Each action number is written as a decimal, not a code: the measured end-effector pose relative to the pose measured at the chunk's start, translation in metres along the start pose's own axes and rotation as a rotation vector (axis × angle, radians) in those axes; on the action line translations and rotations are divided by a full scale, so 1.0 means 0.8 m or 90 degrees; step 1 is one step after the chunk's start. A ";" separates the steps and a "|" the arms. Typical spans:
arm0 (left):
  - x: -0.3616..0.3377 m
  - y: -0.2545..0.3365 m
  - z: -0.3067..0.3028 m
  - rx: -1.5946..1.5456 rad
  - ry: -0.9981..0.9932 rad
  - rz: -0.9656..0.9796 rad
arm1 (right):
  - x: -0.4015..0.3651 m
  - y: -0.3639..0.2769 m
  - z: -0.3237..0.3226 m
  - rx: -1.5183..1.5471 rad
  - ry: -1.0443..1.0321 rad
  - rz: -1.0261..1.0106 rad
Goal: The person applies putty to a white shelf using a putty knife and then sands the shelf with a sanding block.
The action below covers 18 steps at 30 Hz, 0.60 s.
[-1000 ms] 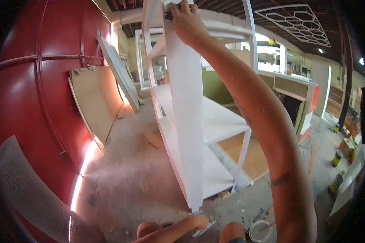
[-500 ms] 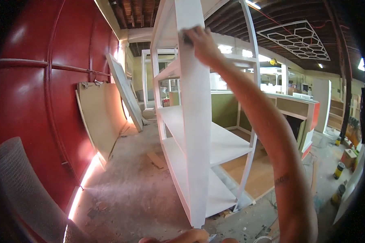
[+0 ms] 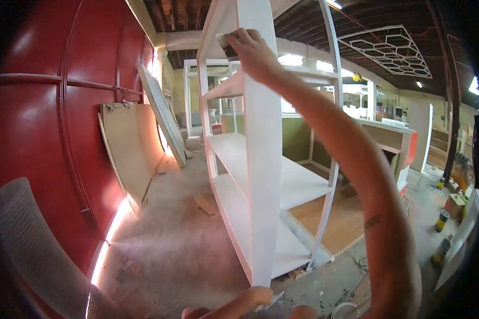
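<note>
A tall white shelf unit (image 3: 263,159) stands upright before me, its near post running from top to bottom of the view. High on this post, my right hand (image 3: 250,50) is closed around a dark sheet with a pale edge (image 3: 229,49), which looks like sandpaper. The sheet sticks out past the post's left edge. Low down at the foot of the post, my left hand (image 3: 245,302) shows only in part, fingers curled. A thin pale flat tool (image 3: 274,301) projects from it; its handle is hidden.
Tan boards (image 3: 133,143) and a pale panel (image 3: 162,114) lean by the red metal wall (image 3: 32,127). A mesh roll (image 3: 24,223) stands at left. At right are several cans (image 3: 442,220) and a white bucket (image 3: 346,310). Scraps litter the concrete floor (image 3: 170,239).
My right hand has shifted left across the post with the dark sheet, now past its left edge. My left hand shows slightly more at the bottom, and the view has shifted a little.
</note>
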<state>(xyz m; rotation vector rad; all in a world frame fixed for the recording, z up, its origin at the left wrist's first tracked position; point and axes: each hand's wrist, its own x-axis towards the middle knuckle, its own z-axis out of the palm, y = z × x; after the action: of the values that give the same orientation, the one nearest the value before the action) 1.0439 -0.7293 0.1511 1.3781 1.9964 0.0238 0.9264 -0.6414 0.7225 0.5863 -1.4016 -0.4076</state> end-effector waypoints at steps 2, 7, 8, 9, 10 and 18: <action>-0.001 -0.005 -0.011 -0.011 0.017 0.003 | 0.010 0.047 -0.003 0.042 0.009 -0.050; 0.007 -0.027 -0.012 0.009 0.074 0.023 | 0.056 0.138 0.000 -0.155 -0.126 0.118; 0.013 -0.034 -0.008 0.051 0.115 0.042 | 0.054 0.136 -0.004 -0.168 -0.221 0.166; 0.019 -0.042 -0.004 0.049 0.108 0.044 | 0.033 0.124 0.002 -0.168 -0.100 0.116; 0.016 -0.045 -0.003 0.095 0.142 0.050 | 0.000 0.085 -0.002 -0.164 0.018 0.070; 0.014 -0.054 0.037 0.058 0.112 -0.015 | -0.346 -0.176 -0.101 0.088 -0.343 0.014</action>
<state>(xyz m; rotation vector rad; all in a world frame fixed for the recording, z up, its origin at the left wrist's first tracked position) 1.0230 -0.7492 0.1066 1.4527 2.1828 0.0447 0.9786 -0.5778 0.4127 0.5972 -1.9619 -0.4740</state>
